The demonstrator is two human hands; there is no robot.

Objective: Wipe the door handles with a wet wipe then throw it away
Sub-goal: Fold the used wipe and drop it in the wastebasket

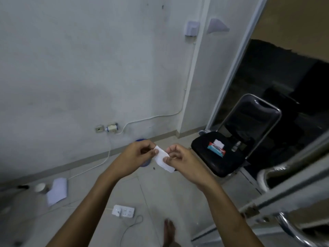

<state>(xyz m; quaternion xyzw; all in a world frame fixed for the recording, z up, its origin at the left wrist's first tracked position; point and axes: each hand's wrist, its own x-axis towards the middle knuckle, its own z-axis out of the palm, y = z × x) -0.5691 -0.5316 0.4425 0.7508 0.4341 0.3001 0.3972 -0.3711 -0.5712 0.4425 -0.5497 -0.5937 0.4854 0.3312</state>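
Above tiled floor (160, 193), white wet wipe (162, 160) pinched between left hand (135, 157) and right hand (183, 160), fingers curled.

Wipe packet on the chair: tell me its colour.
The wipe packet is teal with red, seen in the head view.

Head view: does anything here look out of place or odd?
Mildly: a white power strip lies loose on the floor near a bare foot, its cable trailing. Both hands, left hand and right hand, pinch the wet wipe normally.
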